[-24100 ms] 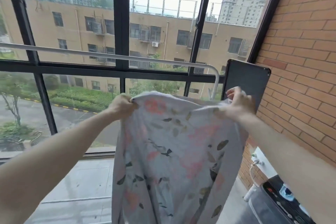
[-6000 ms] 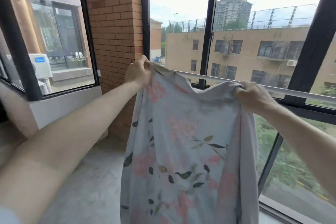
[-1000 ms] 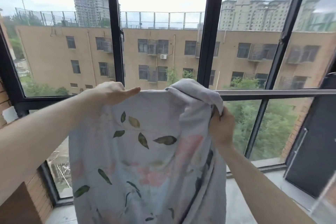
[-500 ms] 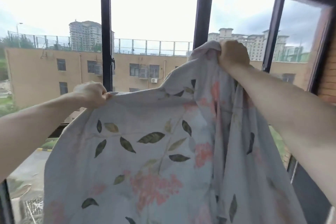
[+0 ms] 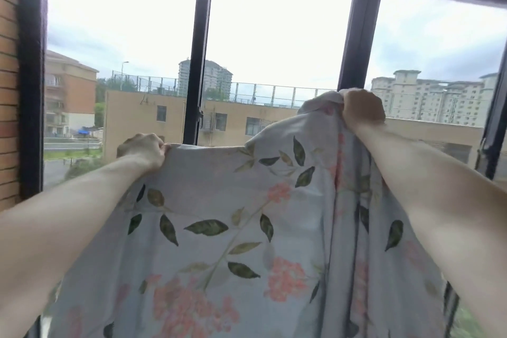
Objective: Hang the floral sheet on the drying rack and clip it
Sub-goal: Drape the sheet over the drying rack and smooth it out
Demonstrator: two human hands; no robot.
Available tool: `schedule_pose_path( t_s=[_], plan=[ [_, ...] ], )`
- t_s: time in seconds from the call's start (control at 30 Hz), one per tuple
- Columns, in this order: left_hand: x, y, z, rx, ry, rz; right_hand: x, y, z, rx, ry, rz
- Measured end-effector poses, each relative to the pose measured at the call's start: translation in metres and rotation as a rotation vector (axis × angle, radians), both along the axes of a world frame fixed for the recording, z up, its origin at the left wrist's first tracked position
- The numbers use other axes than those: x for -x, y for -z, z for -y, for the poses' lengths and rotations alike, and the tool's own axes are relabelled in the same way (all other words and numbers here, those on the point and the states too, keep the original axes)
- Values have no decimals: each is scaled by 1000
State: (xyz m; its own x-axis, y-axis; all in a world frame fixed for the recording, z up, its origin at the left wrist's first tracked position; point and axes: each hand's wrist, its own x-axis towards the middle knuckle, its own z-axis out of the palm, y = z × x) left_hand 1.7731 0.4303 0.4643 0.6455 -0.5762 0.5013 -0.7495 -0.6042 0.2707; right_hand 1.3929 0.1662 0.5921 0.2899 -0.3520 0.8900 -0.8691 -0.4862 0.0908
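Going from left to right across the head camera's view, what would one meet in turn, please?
Brick wall → left hand gripping the floral sheet → right hand holding a bunched part higher up.

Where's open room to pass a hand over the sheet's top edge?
Between the left hand and right hand, the floral sheet's taut top edge is bare, open above. Crowded beside the right hand, where fabric bunches. No rack bar shows.
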Motion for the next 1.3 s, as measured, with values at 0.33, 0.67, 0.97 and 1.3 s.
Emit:
schedule_pose_path(
  t_s=[0.33,0.67,0.97,1.3],
  plan=[
    [-11,65,31,-208,-49,-232,-24,140,96,-429,82,-346],
    [-12,70,12,-281,-88,-391,-26,212,91,-1095,99,-801],
    [-1,72,-8,-363,-9,-432,-56,171,-58,-1053,-738,-401],
    [-1,71,-79,-414,16,-386,-139,217,-221,-870,-773,-475]
  ],
)
